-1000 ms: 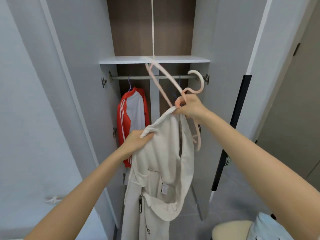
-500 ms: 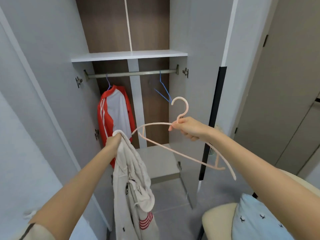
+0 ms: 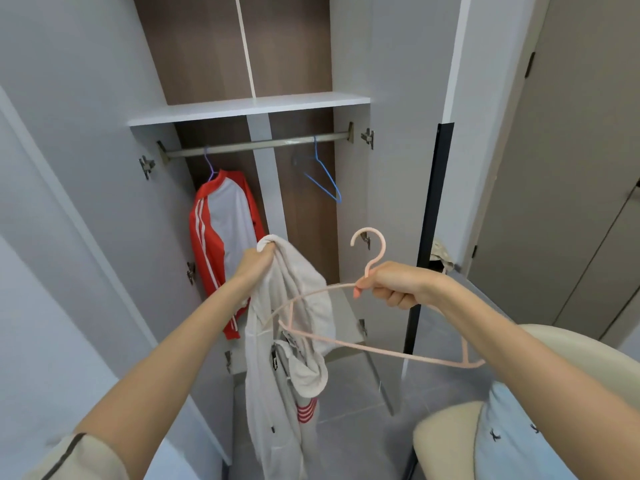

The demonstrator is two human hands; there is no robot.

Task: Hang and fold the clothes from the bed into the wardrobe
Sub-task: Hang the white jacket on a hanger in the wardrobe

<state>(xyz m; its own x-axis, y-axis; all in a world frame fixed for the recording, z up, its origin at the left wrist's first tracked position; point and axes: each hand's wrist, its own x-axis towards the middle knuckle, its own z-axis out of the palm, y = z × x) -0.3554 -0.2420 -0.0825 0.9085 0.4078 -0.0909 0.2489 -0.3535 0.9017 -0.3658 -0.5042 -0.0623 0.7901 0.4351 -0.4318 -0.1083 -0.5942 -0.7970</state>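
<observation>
My left hand (image 3: 258,263) clutches the white jacket (image 3: 277,375) by its top so it hangs free before the wardrobe (image 3: 249,108), my right hand (image 3: 394,284) curled round the pink hanger (image 3: 381,351), ready for threading.

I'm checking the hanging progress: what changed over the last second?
The right hand let go of the white garment and lowered the pink hanger from rail height; the garment now hangs from the left hand alone. The red jacket and blue hanger stay on the rail.
</observation>
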